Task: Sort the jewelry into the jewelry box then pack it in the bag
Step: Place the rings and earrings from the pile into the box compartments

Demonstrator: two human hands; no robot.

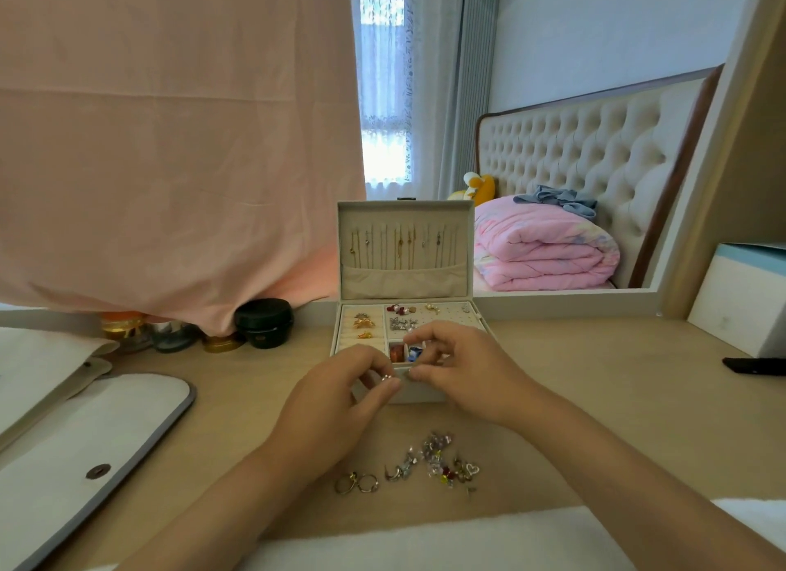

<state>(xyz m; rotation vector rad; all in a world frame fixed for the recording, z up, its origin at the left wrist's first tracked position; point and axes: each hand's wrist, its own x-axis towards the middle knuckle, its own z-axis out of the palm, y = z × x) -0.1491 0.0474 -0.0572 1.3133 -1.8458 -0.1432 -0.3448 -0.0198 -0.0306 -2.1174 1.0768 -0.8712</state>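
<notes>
Sorting seems about half done: the jewelry box (406, 315) stands open and part-filled, loose jewelry (429, 464) lies on the table (595, 400) before it, the left hand (340, 396) pinches a silvery piece (386, 378) at the box's front, the right hand (459, 370) curls its fingers on I cannot tell what, and the bag (85, 443) lies unpacked.

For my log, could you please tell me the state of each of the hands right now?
Left hand: pinches a small silver piece.
Right hand: fingers curled over the jewelry box; hold unclear.
</notes>
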